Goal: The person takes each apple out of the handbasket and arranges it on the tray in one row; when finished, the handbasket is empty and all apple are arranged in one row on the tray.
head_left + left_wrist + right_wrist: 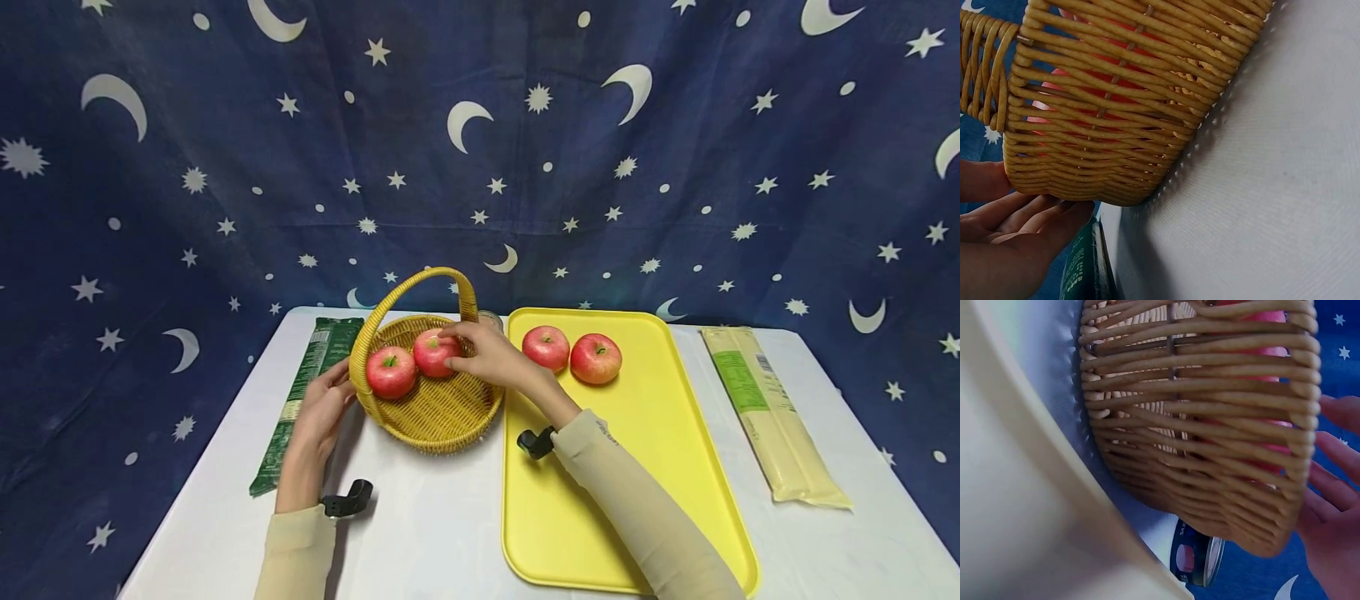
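A yellow wicker basket with a tall arched handle stands on the table, left of a yellow tray. Two red apples are in it: the left apple lies by the handle, the other apple is under my right hand. That hand reaches over the rim and holds the second apple between thumb and fingers. My left hand holds the basket's left side near the handle's foot; its thumb meets the rim and its fingers lie along the outer wall. The handle partly hides the left fingertips.
Two more apples, one beside the other, sit on the yellow tray. A green packet lies at left, a beige packet at right. A small tin stands behind the basket. A starry cloth hangs behind.
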### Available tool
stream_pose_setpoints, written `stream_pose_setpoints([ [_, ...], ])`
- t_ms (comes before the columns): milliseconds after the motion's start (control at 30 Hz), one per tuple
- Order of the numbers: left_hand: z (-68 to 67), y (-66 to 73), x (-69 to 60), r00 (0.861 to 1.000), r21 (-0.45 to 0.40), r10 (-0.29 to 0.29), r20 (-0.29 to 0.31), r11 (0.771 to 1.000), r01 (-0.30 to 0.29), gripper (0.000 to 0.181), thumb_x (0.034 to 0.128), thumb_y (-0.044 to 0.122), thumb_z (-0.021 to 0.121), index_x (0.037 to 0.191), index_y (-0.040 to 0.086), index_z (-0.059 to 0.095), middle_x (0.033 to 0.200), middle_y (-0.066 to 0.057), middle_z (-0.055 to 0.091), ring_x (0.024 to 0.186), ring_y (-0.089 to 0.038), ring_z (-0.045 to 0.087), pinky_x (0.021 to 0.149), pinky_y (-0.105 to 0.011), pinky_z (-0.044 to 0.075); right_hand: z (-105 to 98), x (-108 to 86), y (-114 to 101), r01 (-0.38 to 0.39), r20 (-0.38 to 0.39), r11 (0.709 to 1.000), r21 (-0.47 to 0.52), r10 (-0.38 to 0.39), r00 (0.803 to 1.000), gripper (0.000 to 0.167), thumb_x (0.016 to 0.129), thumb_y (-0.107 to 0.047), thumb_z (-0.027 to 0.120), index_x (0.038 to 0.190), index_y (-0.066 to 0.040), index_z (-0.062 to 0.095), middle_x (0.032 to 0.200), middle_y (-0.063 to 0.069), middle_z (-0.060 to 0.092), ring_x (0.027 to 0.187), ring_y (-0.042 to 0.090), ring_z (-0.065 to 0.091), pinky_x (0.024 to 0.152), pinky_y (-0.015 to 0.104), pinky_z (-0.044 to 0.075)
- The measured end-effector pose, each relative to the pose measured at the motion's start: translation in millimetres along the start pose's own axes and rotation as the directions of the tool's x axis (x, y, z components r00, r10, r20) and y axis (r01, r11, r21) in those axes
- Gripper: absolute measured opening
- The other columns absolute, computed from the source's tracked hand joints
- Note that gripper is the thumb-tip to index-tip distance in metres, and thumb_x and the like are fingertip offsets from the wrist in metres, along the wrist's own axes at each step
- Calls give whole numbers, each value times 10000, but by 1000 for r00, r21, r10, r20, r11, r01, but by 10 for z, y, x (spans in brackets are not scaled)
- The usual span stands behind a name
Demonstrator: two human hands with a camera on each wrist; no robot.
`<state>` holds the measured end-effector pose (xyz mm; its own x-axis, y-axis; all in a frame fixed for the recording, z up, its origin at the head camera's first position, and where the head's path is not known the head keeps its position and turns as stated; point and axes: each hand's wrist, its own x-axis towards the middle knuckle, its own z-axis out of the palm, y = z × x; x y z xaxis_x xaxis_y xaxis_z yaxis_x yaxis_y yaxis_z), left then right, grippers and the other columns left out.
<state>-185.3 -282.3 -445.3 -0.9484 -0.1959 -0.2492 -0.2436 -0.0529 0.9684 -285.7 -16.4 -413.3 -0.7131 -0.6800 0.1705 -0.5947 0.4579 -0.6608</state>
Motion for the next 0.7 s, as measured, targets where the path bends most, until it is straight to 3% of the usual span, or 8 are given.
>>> stream_pose_setpoints([
  [167,6,1,7,1000,-3,3,0,1000,-3,625,1029,7,467,1624,49,282,1648,-126,353,1474,-200,379,1118,-220,426,37,58,6,-1,56,1000,11,0,998,538,917,-160,778,1412,-37,604,1437,118,614,1363,274,541,1178,418,429],
  [333,15,-3,10,1000,0,7,2,1000,-7,627,1023,2,470,1622,52,290,1644,-128,360,1467,-203,388,1127,-242,424,71,109,23,-4,73,1000,-26,6,997,575,904,-181,796,1433,-73,598,1443,91,618,1347,262,557,1165,420,440],
  [567,0,3,4,1000,-12,14,13,1000,-14,643,1019,-13,475,1625,38,266,1656,-138,333,1491,-222,367,1226,-380,350,119,209,22,-10,119,996,-91,21,993,614,896,-208,795,1455,-105,563,1479,90,574,1312,275,568,1132,441,466],
  [700,-15,-5,-4,1000,-13,8,7,1000,-8,642,1022,-3,478,1627,48,268,1655,-134,338,1490,-221,366,1228,-392,344,155,224,10,-15,138,996,-88,27,990,623,872,-210,808,1436,-99,568,1484,95,550,1316,273,548,1127,438,465],
])
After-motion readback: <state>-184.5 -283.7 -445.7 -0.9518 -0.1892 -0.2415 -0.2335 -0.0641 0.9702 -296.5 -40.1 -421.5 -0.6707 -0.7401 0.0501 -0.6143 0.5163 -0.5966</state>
